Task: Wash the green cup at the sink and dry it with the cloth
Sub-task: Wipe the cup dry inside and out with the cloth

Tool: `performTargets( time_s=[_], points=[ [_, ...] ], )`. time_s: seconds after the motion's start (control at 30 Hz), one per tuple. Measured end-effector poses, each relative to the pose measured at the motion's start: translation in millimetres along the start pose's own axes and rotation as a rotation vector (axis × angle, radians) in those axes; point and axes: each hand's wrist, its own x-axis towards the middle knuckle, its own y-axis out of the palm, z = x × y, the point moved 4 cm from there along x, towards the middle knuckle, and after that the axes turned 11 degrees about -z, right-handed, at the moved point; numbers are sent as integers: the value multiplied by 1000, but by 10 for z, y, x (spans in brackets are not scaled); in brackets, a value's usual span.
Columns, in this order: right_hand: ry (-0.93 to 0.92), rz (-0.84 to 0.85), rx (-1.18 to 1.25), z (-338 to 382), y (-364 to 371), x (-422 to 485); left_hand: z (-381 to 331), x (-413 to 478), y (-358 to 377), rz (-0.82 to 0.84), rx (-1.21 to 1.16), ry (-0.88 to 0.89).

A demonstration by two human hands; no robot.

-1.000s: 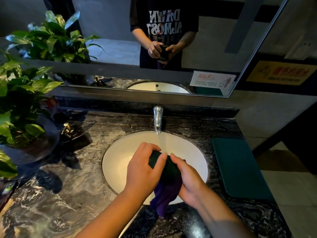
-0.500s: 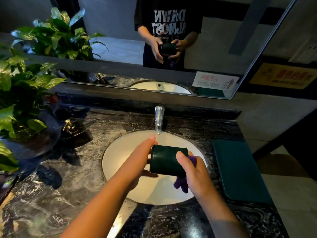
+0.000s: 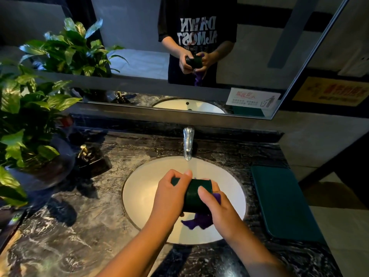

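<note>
The left hand and right hand, gripping the dark green cup, take up the middle over the white oval basin; the chrome tap overhangs just behind them. Bare dark marbled counter lies open at front left. Farther back left stand a leafy potted plant and a brass-pumped soap dispenser; a flat green mat lies right.

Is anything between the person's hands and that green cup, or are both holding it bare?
The left hand grips the green cup bare at one end. On the right hand only the thumb touches it directly; the purple cloth sits between the rest of that hand and the cup, hanging out below.
</note>
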Motion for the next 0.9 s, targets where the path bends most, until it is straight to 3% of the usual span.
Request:
performTargets(
  time_s=[0.2,0.27,0.33,0.4,0.5,0.63,0.7,0.8,0.9],
  points=[
    [342,-141,293,-197,11,-34,19,-118,-54,-30,247,419],
    [418,-114,421,-226,0,-64,-1,-151,-41,21,356,667],
    [467,-63,543,-232,12,-89,-29,-152,-19,95,430,885],
    [432,-74,588,-237,24,-84,-57,-104,-30,155,396,925],
    [353,-213,542,-270,13,-80,-35,-68,-13,249,300,745],
    [247,-358,321,-321,-101,-86,74,-79,39,241,319,305],
    [97,-307,88,-272,-147,-93,157,-77,23,292,330,49],
    [-289,-168,-289,-177,-167,-122,233,-110,-11,382,51,-400],
    [-439,-84,-443,-166,-94,-161,234,-160,-17,323,-88,-602]
  ],
)
